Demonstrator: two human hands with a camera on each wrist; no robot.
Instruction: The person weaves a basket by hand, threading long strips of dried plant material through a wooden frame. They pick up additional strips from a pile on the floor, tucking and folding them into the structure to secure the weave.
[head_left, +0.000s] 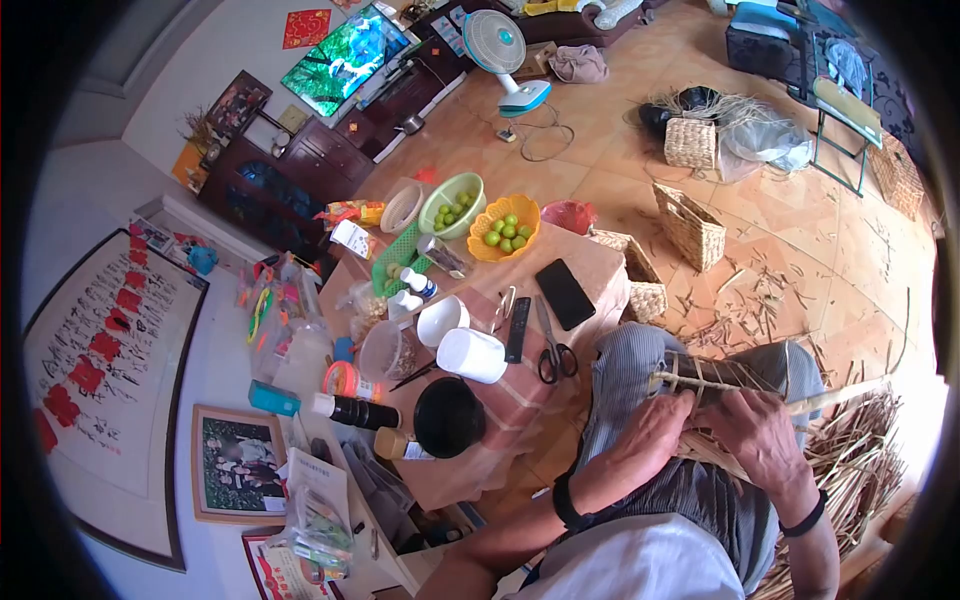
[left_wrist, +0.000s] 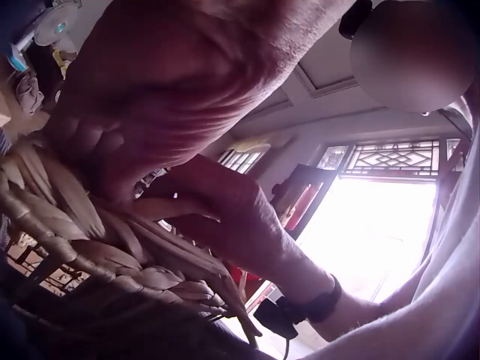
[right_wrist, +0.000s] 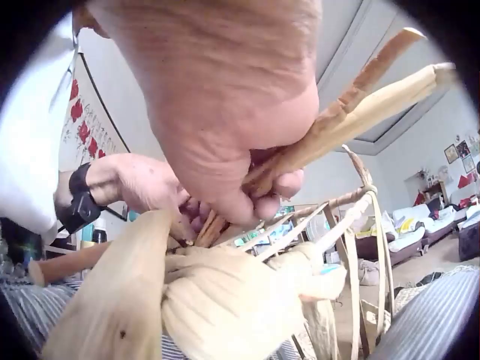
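Note:
A partly woven basket [head_left: 715,375] with a thin open frame lies across the person's lap. Its thick plaited edge [left_wrist: 112,251] runs below the left hand in the left wrist view. The left hand [head_left: 655,430] grips the weave with curled fingers, partly hidden by the hand itself. Close beside it, the right hand [head_left: 755,435] pinches a long dried plant strip [right_wrist: 352,124] between thumb and fingers; the strip's free end sticks out past the hand. Broad pale strips [right_wrist: 217,300] fold over the work below both hands in the right wrist view.
Loose dried stalks [head_left: 850,460] heap beside the right leg. On the table to the left are scissors [head_left: 557,350], a phone [head_left: 565,294], a remote [head_left: 519,330], a black bowl [head_left: 450,418] and bowls of green fruit [head_left: 503,228]. Woven baskets [head_left: 690,228] and scraps [head_left: 740,310] lie on the floor.

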